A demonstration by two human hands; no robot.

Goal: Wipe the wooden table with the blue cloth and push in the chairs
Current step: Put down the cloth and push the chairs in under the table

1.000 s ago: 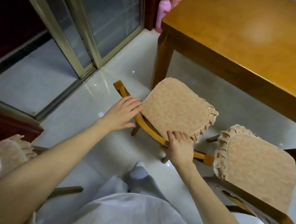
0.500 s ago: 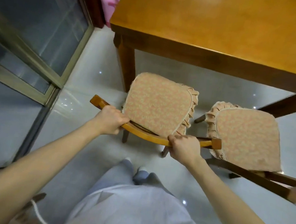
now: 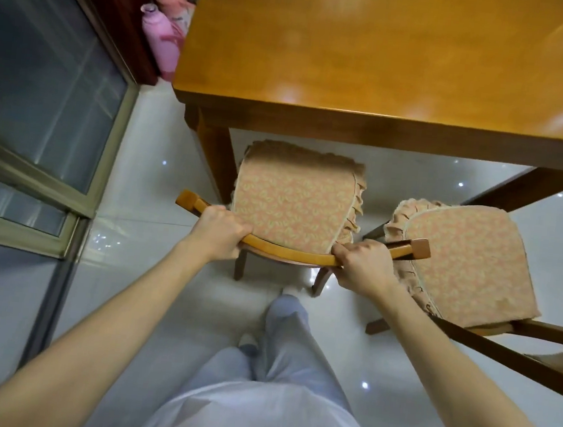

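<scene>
The left hand (image 3: 218, 233) and the right hand (image 3: 362, 267) each have a tight grip round the chair's curved top rail (image 3: 290, 254). The cushioned seat (image 3: 291, 204) sits just past them, its far edge right at the tabletop (image 3: 390, 69) edge.

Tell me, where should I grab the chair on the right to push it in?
Grip the right chair's dark back rail, coming from behind, the side opposite the table. The rail is a long bare bar behind the cushion, and the seat points roughly toward the table.
</scene>
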